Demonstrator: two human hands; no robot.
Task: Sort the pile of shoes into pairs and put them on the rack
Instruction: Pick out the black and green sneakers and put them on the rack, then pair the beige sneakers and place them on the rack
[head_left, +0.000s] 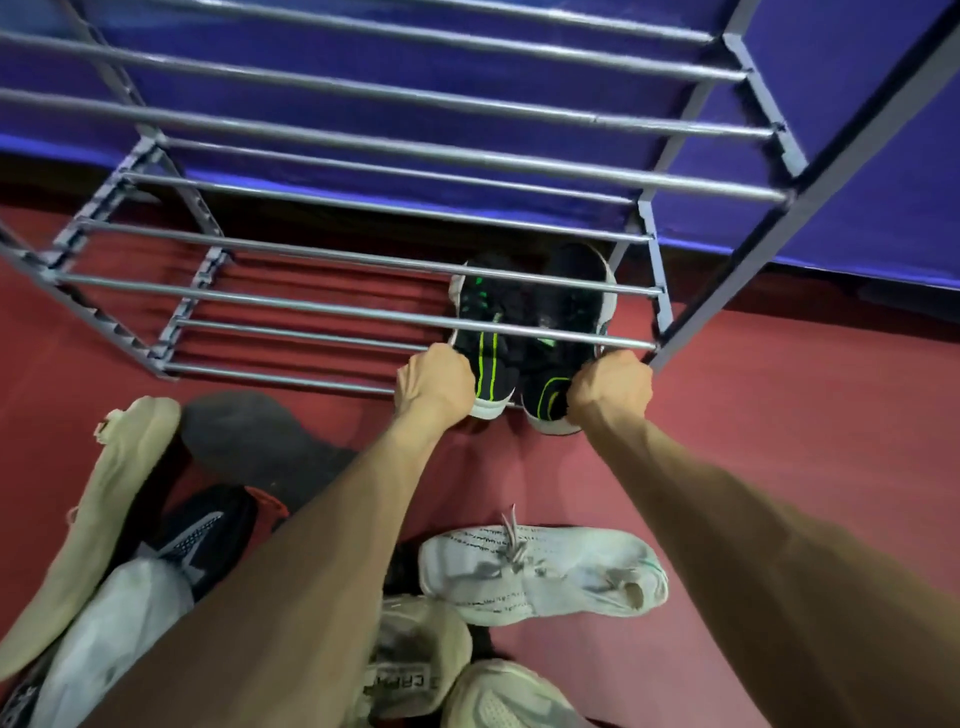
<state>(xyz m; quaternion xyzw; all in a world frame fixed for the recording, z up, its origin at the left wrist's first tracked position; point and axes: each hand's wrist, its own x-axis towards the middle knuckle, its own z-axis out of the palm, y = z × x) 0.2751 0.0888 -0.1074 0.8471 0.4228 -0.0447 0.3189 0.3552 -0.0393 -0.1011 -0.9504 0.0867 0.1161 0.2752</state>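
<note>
Two black shoes with green stripes (524, 332) sat side by side on the lowest tier of the metal rack (363, 306), heels outward. Left hand (435, 383) gripped one heel, right hand (610, 391) the other. At least seven loose shoes (540, 574) lay piled on the red floor (753, 415).

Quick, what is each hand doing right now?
Left hand: closed, holding the heel of the left black sneaker with green stripes.
Right hand: closed, holding the heel of the matching right black sneaker.
</note>
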